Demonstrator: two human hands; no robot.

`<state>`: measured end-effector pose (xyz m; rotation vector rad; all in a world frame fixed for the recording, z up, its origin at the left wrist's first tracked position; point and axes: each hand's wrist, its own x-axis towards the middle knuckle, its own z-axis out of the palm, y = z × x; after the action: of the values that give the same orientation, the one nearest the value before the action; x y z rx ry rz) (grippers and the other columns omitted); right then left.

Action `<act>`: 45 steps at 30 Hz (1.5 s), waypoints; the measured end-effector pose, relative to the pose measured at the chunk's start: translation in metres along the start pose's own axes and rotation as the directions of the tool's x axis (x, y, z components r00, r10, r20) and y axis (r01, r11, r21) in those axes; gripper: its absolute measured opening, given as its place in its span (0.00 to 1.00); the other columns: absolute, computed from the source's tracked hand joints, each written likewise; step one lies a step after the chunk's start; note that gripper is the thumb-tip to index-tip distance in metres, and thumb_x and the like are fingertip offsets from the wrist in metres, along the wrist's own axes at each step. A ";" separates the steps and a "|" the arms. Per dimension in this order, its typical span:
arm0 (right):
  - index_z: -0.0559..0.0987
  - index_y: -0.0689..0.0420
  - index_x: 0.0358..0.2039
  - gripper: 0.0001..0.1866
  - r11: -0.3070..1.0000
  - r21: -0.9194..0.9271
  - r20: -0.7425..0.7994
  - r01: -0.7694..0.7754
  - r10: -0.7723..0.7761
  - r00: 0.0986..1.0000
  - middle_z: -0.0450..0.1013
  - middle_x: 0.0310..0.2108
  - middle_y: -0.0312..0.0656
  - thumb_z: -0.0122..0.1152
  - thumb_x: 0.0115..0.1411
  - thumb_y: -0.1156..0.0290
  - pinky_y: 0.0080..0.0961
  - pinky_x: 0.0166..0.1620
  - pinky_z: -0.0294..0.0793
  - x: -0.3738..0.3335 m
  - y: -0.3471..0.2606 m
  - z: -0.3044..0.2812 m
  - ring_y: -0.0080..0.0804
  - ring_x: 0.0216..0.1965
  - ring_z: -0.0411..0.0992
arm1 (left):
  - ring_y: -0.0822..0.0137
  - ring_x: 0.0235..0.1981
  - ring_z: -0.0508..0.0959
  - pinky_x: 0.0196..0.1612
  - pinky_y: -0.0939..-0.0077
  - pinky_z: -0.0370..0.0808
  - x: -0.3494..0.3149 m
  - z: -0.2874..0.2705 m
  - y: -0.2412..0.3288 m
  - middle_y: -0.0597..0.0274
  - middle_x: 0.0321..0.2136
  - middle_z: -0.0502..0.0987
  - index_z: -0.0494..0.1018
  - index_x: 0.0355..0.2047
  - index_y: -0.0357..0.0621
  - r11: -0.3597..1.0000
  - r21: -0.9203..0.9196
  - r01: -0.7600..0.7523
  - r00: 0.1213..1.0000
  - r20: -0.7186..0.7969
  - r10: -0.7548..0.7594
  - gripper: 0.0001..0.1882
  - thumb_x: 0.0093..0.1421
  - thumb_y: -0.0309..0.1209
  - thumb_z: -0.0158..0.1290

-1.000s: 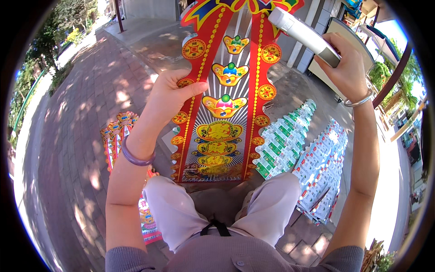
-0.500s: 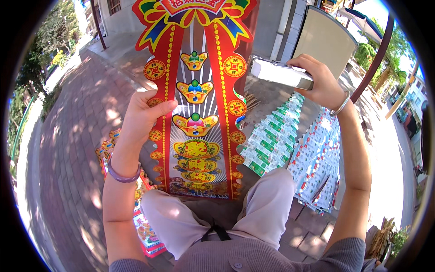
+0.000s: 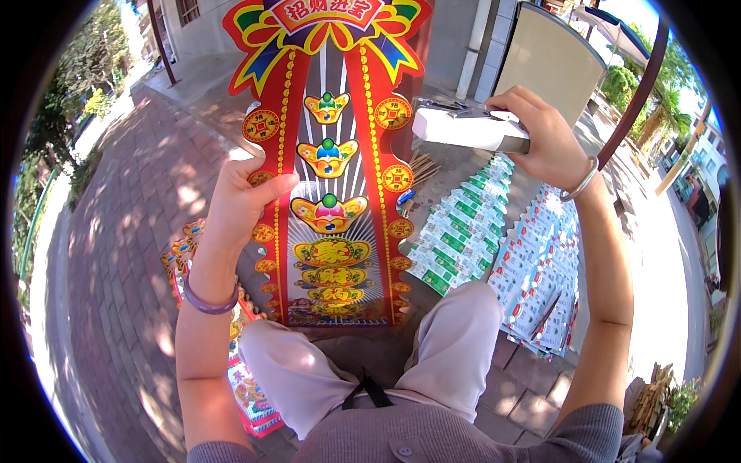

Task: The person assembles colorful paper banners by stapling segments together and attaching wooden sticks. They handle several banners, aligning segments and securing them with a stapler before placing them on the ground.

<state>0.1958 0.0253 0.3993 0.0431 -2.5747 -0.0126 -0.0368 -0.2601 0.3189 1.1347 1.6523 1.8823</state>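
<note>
A tall red cardboard panel (image 3: 376, 143) stands in front of my knees, printed with a bow at its top, yellow coins along its scalloped edges and gold ingots down its grey middle. My left hand (image 3: 245, 189) is closed on its left edge, thumb lying over the front and fingers behind, mostly hidden. To the right of the panel, my right hand (image 3: 536, 135) grips a long white boxy tool (image 3: 461, 129) with dark parts on top, perhaps a stapler. The tool's far end points left at the panel's right edge, close to it; whether they touch I cannot tell.
Green-and-white printed sheets (image 3: 461, 228) lie fanned on the ground at right, beside blue-and-white ones (image 3: 538, 266). Thin sticks (image 3: 421, 166) lie behind the panel. Colourful printed packs (image 3: 253, 393) sit by my left leg. A beige board (image 3: 548, 62) stands at the back right.
The white tool has shifted slightly left and tilted, showing more of its dark top. The panel has moved a little left in the picture, and my left hand still pinches it.
</note>
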 end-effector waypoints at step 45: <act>0.74 0.57 0.37 0.21 0.981 -0.189 -0.077 -0.039 0.025 0.997 0.71 0.32 0.43 0.60 0.37 0.80 0.33 0.40 0.72 -0.006 -0.005 0.029 0.44 0.36 0.72 | 0.83 0.24 0.73 0.28 0.86 0.69 0.006 0.009 -0.009 0.68 0.26 0.78 0.77 0.33 0.35 1.000 -0.011 0.009 1.000 0.018 -0.008 0.07 0.53 0.23 0.58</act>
<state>0.1858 0.0202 0.3718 -0.0685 -2.4880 -0.2412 -0.0351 -0.2477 0.3121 1.1349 1.6322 1.8688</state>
